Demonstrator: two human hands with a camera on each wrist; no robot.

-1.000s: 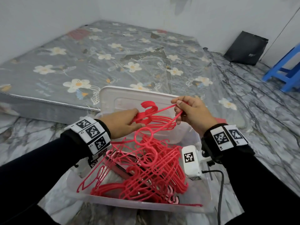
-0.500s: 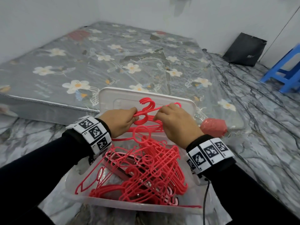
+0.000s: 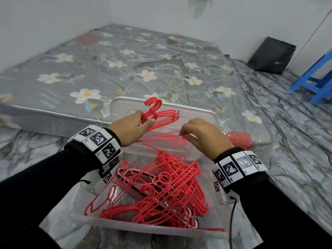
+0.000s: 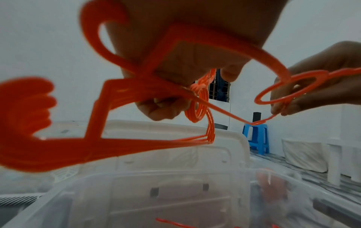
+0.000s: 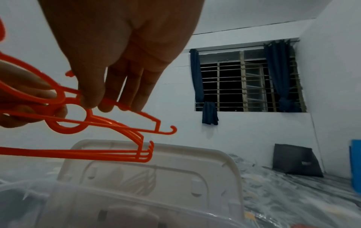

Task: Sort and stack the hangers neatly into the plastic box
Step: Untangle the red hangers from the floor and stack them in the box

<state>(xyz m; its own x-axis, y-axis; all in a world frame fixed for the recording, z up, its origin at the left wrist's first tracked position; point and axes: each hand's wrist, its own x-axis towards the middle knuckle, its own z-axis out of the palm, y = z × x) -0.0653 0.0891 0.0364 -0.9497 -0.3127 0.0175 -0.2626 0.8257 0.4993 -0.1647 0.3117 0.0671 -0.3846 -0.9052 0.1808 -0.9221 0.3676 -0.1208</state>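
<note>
A clear plastic box (image 3: 84, 218) on the floor holds a tangled heap of red hangers (image 3: 161, 191). Above its far end my left hand (image 3: 142, 123) grips a small aligned bundle of red hangers (image 3: 161, 114), hooks pointing up. In the left wrist view that bundle (image 4: 121, 143) runs under my curled fingers. My right hand (image 3: 185, 135) pinches a single red hanger (image 3: 161, 138) by its neck, just below and right of the bundle. In the right wrist view my fingertips (image 5: 91, 100) pinch that hanger (image 5: 136, 117) above the bundle's ends (image 5: 144, 154).
The box's white lid (image 3: 197, 112) leans behind the box against a flowered mattress (image 3: 107, 65). A red bag (image 3: 239, 139) lies to the right of the box. A blue stool (image 3: 316, 81) and a black bag (image 3: 271, 56) stand at the far right by the wall.
My left hand has lifted the bundle higher and turned its hooks upward. My right hand has drawn away to the right, now pinching one hanger apart from the bundle.
</note>
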